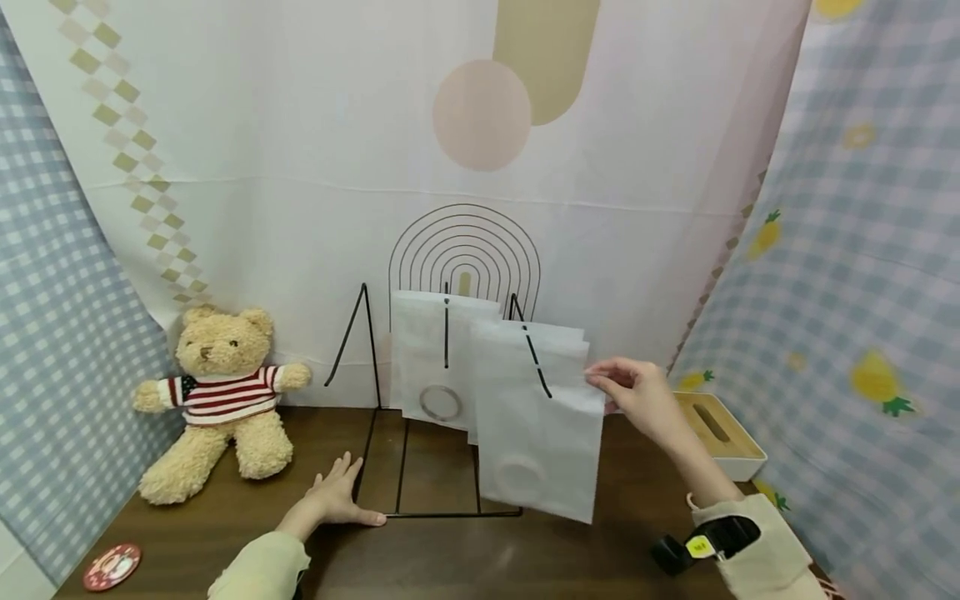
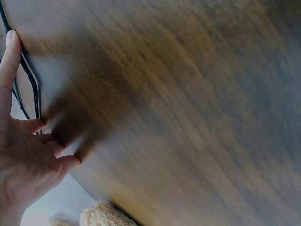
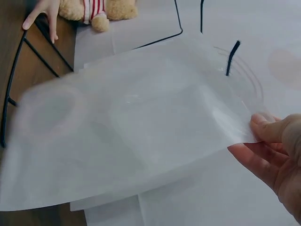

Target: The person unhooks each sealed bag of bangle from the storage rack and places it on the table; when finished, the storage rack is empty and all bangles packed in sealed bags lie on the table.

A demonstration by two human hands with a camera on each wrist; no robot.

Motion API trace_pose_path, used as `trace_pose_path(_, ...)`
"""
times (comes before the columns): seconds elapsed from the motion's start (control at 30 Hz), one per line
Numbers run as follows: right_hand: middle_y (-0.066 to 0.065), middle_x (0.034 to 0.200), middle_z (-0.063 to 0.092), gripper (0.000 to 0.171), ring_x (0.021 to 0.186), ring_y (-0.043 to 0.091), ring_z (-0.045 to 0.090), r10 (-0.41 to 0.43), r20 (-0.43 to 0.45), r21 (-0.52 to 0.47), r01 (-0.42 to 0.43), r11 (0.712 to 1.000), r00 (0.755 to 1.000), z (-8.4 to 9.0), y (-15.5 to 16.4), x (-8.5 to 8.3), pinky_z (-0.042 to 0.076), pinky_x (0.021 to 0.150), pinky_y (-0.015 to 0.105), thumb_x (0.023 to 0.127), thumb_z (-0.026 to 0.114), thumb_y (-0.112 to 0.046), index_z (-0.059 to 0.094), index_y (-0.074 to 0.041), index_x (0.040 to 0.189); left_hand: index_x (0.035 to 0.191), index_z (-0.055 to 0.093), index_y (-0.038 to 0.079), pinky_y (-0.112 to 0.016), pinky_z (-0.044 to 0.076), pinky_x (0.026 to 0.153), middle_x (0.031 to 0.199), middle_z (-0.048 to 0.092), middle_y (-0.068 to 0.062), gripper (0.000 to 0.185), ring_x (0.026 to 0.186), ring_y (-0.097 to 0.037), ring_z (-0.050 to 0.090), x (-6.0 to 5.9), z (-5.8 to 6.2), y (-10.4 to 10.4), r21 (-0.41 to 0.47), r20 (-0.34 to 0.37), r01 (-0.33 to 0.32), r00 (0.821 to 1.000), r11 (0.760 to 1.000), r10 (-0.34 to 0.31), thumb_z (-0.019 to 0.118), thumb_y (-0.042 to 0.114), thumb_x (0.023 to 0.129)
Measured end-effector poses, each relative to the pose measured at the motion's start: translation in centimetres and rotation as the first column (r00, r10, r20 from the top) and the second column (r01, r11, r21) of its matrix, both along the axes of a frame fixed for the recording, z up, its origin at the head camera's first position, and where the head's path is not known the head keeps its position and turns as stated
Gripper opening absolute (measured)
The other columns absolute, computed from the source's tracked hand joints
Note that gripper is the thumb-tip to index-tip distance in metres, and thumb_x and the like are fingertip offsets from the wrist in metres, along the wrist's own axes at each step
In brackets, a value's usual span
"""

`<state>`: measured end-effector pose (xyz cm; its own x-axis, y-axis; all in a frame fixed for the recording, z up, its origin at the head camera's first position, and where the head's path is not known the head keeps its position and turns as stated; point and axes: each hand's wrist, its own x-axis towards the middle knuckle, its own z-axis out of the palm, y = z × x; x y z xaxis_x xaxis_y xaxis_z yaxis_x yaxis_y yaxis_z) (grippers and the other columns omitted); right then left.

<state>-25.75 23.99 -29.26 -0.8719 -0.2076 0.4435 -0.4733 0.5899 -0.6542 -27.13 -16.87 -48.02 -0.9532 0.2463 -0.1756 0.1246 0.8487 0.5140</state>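
Note:
A black wire rack (image 1: 447, 515) stands on the table with white translucent bags hanging from its prongs. My right hand (image 1: 630, 392) pinches the right edge of the front white bag (image 1: 536, 442) between thumb and fingers, a little below its top. A prong passes through that bag's top, and a faint round shape shows low inside it. Further left, another white bag (image 1: 431, 350) hangs from a prong with a ring-like shape inside. My left hand (image 1: 333, 493) rests with spread fingers at the rack's front left corner, its thumb along the front base wire (image 2: 30, 77).
A teddy bear (image 1: 225, 358) in a striped sweater sits at the back left. A tissue box (image 1: 738, 467) with a wooden top stands at the right, behind my right forearm. A round red coaster-like disc (image 1: 112, 567) lies at the front left. Cloth hangs behind and on both sides.

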Motion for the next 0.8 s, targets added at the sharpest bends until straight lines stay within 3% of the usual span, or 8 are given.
trace_pose_path(0.23, 0.014, 0.080, 0.068, 0.013, 0.052, 0.008, 0.059, 0.090, 0.047, 0.047, -0.092, 0.995, 0.995, 1.0, 1.5, 2.5, 0.052, 0.047, 0.028, 0.087, 0.061, -0.010, 0.067, -0.001, 0.093, 0.138, 0.026, -0.011, -0.068, 0.010, 0.102, 0.144, 0.012, -0.038, 0.112, 0.133, -0.052, 0.013, 0.0, 0.3, 0.0, 0.009, 0.004, 0.003, 1.000, 1.000, -0.003, 0.078, 0.051, 0.062)
trace_pose_path(0.43, -0.006, 0.073, 0.068, 0.010, 0.051, 0.010, 0.060, 0.139, 0.015, 0.036, -0.139, 0.990, 0.990, 1.0, 4.5, 4.2, 0.051, 0.046, 0.029, 0.086, 0.061, -0.006, 0.065, -0.001, 0.093, 0.138, 0.027, -0.010, -0.069, 0.010, 0.102, 0.144, 0.013, -0.038, 0.112, 0.133, -0.052, 0.013, 0.3, -0.4, 0.0, 0.022, 0.023, -0.008, 1.000, 1.000, 0.008, 0.078, 0.053, 0.061)
trace_pose_path(0.5, -0.012, 0.074, 0.066, 0.010, 0.052, 0.010, 0.060, 0.125, 0.023, 0.059, -0.126, 0.990, 0.992, 0.9, 6.4, 4.0, 0.051, 0.046, 0.029, 0.086, 0.060, -0.006, 0.064, -0.001, 0.094, 0.138, 0.027, -0.010, -0.069, 0.010, 0.102, 0.144, 0.013, -0.038, 0.112, 0.133, -0.052, 0.013, 0.3, -0.6, 0.0, 0.025, 0.030, -0.009, 1.000, 1.000, 0.009, 0.078, 0.053, 0.061)
trace_pose_path(0.6, -0.012, 0.072, 0.065, 0.015, 0.051, 0.011, 0.058, 0.088, 0.107, 0.089, -0.097, 0.991, 0.990, 0.8, 9.6, 3.1, 0.049, 0.045, 0.029, 0.089, 0.058, -0.010, 0.062, 0.001, 0.098, 0.138, 0.028, -0.010, -0.069, 0.010, 0.102, 0.144, 0.014, -0.038, 0.112, 0.133, -0.052, 0.013, 0.1, -0.9, 0.1, 0.029, 0.035, -0.011, 0.999, 1.000, 0.010, 0.078, 0.054, 0.060)
trace_pose_path(0.8, 0.000, 0.075, 0.063, 0.032, 0.053, 0.012, 0.055, 0.021, 0.309, 0.138, -0.067, 0.988, 0.951, -1.1, 14.6, -0.4, 0.051, 0.049, 0.033, 0.094, 0.051, -0.019, 0.056, 0.010, 0.108, 0.138, 0.029, -0.009, -0.069, 0.010, 0.101, 0.144, 0.014, -0.037, 0.112, 0.133, -0.051, 0.014, -0.4, -0.6, 0.0, 0.031, 0.021, -0.020, 1.000, 0.999, 0.019, 0.078, 0.053, 0.060)
